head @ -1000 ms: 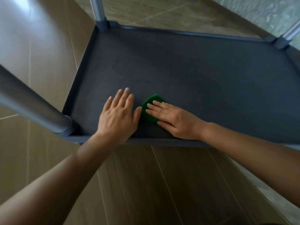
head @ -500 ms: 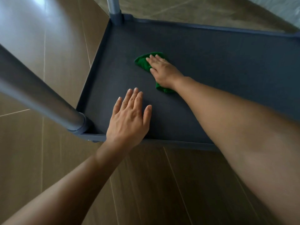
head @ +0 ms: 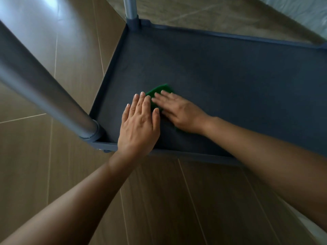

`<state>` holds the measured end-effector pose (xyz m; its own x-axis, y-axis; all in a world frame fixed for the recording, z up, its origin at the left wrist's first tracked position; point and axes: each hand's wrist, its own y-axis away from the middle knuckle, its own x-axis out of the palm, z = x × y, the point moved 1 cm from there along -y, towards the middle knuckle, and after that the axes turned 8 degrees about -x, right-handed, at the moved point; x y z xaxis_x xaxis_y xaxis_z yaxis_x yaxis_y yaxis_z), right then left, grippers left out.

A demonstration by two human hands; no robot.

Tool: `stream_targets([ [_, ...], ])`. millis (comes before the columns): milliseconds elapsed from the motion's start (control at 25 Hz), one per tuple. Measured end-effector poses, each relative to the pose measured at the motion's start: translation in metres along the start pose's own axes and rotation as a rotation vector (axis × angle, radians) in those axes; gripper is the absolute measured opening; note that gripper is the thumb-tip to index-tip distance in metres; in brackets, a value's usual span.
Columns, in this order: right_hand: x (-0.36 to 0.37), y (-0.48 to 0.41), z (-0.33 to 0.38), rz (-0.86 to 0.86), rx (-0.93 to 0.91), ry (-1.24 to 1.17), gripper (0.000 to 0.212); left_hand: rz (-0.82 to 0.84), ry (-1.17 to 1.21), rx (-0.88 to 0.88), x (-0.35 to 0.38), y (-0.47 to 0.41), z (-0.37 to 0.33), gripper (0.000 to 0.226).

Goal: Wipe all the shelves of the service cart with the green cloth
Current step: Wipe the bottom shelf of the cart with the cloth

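Under the right hand (head: 178, 112), near the front left corner of the dark shelf (head: 230, 82): the green cloth (head: 161, 89). Lies flat on the shelf, mostly hidden. Shows only one green tip past the fingertips and a tiny bit by the wrist. Gets pressed down by straight fingers, spread a little, not curled round it. Looks a bit blurry at those fingers, so likely in the middle of a rub.

Just beside the cloth: the left hand (head: 139, 124). Rests flat on the shelf, fingers straight and close together, thumb right next to the cloth. Holds nothing. Seems to keep the cart steady.

Around both hands: a low rim (head: 194, 154). At the near corner, a fat grey pole (head: 44, 89); at the far corner, a second pole (head: 131, 7). All around and below, brown floor (head: 53, 174).

Step in hand, as a guess: wiping this one shelf, at its front left part. Cannot tell which parts are clean.

For the next move: keep the palm flat on the cloth and push it in long rows toward the back and the right side. Go into the corners and along the rim too. Then wipe the other shelves, none of them in view, so no telling how many are left.
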<state>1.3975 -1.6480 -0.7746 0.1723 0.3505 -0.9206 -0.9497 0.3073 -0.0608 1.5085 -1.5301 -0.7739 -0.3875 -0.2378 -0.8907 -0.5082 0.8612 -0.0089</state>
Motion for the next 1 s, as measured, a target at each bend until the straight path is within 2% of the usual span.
stream_targets([
  [160,0.007,0.031,0.036,0.034,-0.205,-0.07,0.042,0.02,0.026,-0.012,-0.003,-0.001,0.002,0.056],
  [240,0.006,0.031,0.038,0.073,-0.24,-0.066,0.042,0.008,-0.004,0.013,-0.006,-0.001,0.006,0.056],
  [360,0.008,0.018,0.032,0.087,-0.184,-0.064,0.047,-0.06,-0.102,0.049,-0.013,0.001,0.019,0.057],
  [480,0.007,-0.019,0.019,0.067,-0.117,-0.054,0.047,-0.052,0.001,-0.079,-0.015,-0.001,0.025,0.058],
  [760,0.004,-0.129,-0.009,0.088,0.192,0.022,0.057,-0.132,0.088,-0.039,-0.015,0.002,0.019,0.054],
  [880,0.005,-0.124,-0.002,0.098,0.157,0.028,0.058,-0.156,0.167,-0.025,-0.016,0.002,0.018,0.051],
  [1000,0.007,-0.105,0.02,0.106,0.017,0.028,0.051,-0.181,0.187,0.035,-0.019,0.003,0.017,0.051],
])
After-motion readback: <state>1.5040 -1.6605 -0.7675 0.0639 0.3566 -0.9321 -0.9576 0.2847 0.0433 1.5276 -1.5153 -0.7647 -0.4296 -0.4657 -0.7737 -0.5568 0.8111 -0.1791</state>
